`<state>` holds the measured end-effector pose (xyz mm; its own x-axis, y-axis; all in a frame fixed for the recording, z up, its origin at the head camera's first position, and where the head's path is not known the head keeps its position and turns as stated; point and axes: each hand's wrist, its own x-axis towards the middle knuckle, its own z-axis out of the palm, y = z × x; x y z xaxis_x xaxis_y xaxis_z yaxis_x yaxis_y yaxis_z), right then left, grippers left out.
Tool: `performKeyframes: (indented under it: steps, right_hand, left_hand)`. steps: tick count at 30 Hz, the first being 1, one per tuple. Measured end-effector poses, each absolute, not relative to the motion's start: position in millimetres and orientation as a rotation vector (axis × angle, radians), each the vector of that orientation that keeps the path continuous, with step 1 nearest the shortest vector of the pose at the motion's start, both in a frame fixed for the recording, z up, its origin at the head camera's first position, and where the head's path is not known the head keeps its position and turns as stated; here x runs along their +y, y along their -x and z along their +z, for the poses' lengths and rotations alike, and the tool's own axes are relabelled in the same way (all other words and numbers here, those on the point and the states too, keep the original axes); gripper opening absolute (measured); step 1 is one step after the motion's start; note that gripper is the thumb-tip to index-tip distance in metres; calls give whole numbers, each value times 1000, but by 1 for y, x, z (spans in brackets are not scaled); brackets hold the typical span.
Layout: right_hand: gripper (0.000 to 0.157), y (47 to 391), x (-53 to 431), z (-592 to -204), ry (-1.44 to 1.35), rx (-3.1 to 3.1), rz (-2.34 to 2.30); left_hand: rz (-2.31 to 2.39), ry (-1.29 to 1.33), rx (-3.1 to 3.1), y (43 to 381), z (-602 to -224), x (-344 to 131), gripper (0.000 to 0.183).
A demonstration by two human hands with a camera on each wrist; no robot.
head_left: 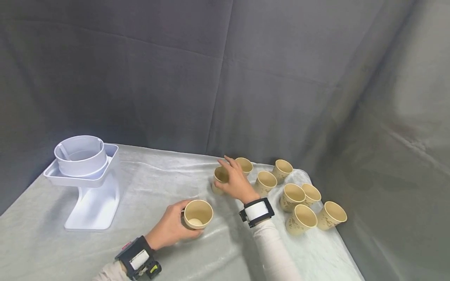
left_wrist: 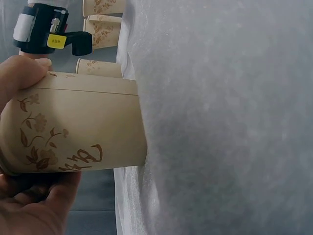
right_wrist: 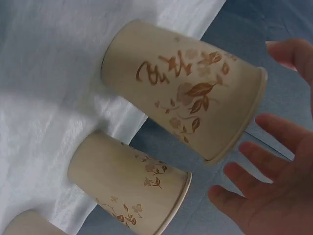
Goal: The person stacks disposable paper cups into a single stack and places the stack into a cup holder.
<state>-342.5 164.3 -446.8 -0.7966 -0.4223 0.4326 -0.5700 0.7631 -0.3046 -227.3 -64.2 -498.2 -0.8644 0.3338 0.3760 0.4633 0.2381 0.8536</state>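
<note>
A beige paper cup (head_left: 199,211) with a brown floral print stands upright near the middle of the table, and my left hand (head_left: 174,224) grips its side. In the left wrist view the thumb lies on one side of this cup (left_wrist: 83,125), and curled fingers are on the other. My right hand (head_left: 239,182) reaches over another paper cup (head_left: 220,175) farther back, its fingers spread. The right wrist view shows that hand (right_wrist: 274,171) beside the rim of the nearest cup (right_wrist: 181,88), with a gap between them.
Several more paper cups stand upright on the right of the table, among them one at the back (head_left: 283,168) and one near the right edge (head_left: 331,215). At left is a white stand (head_left: 95,207) with a round white container (head_left: 82,162) on top. Grey curtains (head_left: 158,78) hang behind.
</note>
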Motion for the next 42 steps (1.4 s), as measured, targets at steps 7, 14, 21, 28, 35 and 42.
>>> performKeyframes:
  steps: [7, 14, 21, 28, 35, 42]
  right_hand:
    - [61, 348, 171, -448, -753, -2686, 606]
    - [54, 350, 176, -444, -728, -2703, 623]
    - [57, 349, 174, -447, -761, -2686, 621]
    - [57, 350, 171, -449, -786, -2642, 616]
    - [55, 345, 166, -438, -822, -2552, 670]
    - [52, 333, 161, -419, -876, -2486, 749]
  left_hand:
    - [-1700, 794, -2383, 228, -498, -58, 69]
    - [-1660, 832, -2358, 228, -495, -52, 69]
    - [-1690, 825, -2376, 226, -496, -54, 68]
    - [-1716, 816, -2383, 226, -496, -58, 69]
    - [-1699, 792, -2389, 227, -496, -60, 69]
    - [-1690, 785, -2389, 227, -497, -64, 70]
